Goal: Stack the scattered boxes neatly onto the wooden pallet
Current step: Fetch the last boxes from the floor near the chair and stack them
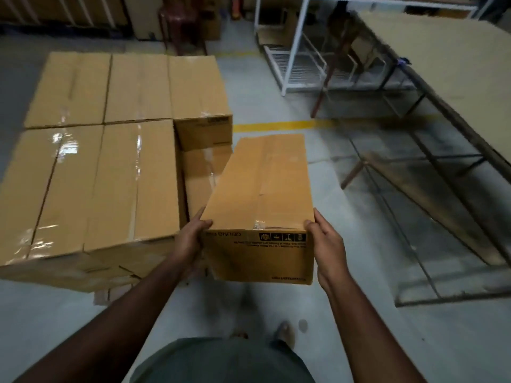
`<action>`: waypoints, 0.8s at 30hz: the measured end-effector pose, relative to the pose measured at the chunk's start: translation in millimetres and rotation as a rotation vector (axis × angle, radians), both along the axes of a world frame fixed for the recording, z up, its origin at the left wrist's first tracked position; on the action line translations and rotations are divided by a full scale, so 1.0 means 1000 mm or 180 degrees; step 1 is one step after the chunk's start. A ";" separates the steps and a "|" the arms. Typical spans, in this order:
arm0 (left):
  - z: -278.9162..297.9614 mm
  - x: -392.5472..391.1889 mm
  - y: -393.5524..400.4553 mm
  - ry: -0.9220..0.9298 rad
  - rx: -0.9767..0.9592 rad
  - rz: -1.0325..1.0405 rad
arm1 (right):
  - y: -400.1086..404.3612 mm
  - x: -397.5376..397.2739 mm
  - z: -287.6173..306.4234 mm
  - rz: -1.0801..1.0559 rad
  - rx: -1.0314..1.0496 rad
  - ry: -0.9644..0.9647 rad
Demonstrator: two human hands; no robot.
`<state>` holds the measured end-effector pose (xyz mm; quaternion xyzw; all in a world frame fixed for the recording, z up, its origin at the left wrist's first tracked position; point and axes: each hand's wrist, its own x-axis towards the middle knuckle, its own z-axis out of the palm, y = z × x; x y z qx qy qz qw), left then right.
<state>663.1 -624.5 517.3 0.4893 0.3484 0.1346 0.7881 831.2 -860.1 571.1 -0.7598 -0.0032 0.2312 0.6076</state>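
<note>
I hold a long brown cardboard box (262,194) in the air in front of me, its printed end facing me. My left hand (190,244) grips its near left corner and my right hand (329,244) grips its near right corner, thumbs on top. To the left stands a stack of several taped cardboard boxes (105,150). At its right side a lower box (201,172) lies with a gap above it, right beside the box I carry. A bit of the wooden pallet (110,294) shows under the stack's near edge.
A long table with a board top (442,73) and a metal frame runs along the right. A white metal rack (293,59) stands behind it. A yellow floor line (276,125) crosses the concrete floor. My feet show below the box.
</note>
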 end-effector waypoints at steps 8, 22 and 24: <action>-0.009 0.038 0.030 0.0157 -0.0035 0.0347 | 0.062 0.117 -0.053 0.0923 0.0175 0.0444; -0.040 0.053 0.057 0.0817 -0.0029 0.0627 | 0.123 0.183 -0.093 0.1991 -0.0030 0.0912; -0.044 0.052 0.064 0.0866 0.0019 0.0607 | 0.125 0.179 -0.100 0.2012 -0.0050 0.0989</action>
